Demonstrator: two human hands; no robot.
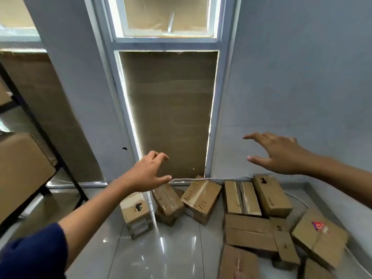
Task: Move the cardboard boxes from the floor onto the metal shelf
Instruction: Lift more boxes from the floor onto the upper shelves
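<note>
Below, taped cardboard boxes [201,200] crowd the glossy tiled floor [161,248] against the wall; both the left hand [148,174] and right hand [281,153] hover spread, holding nothing. Black metal shelf [30,117] stands left.

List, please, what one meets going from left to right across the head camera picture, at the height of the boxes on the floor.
Metal shelf → box with a black print → dark taped box → box with handwritten numbers → box with a split top → long box by the wall → box with a red sticker.
</note>
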